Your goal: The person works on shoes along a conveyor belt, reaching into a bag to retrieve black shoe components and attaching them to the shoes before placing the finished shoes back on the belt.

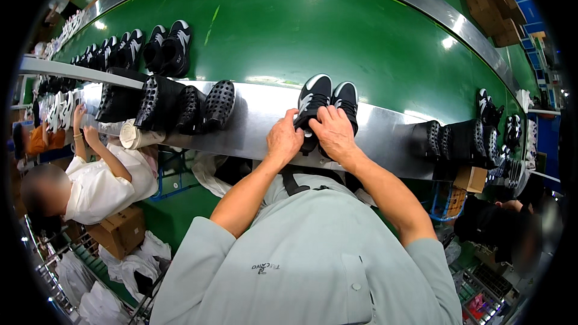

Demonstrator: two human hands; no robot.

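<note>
A black shoe [315,91] with a pale toe edge sits at the inner edge of a green work surface [259,36], its heel reaching over a metal ledge [256,108], as a person in a gray-green shirt [295,253] works on it. The left hand [284,137] grasps its left side near the opening; the right hand [335,133], fingers bent, grips around the tongue. A matching shoe [345,95] stands just beside it, toe also pointing away. Black studded forms [219,105] line the ledge at left, with more [454,139] at right. Beyond the left group stand dark shoes [176,48] in a row. A co-worker in white [111,180] appears at far left.
</note>
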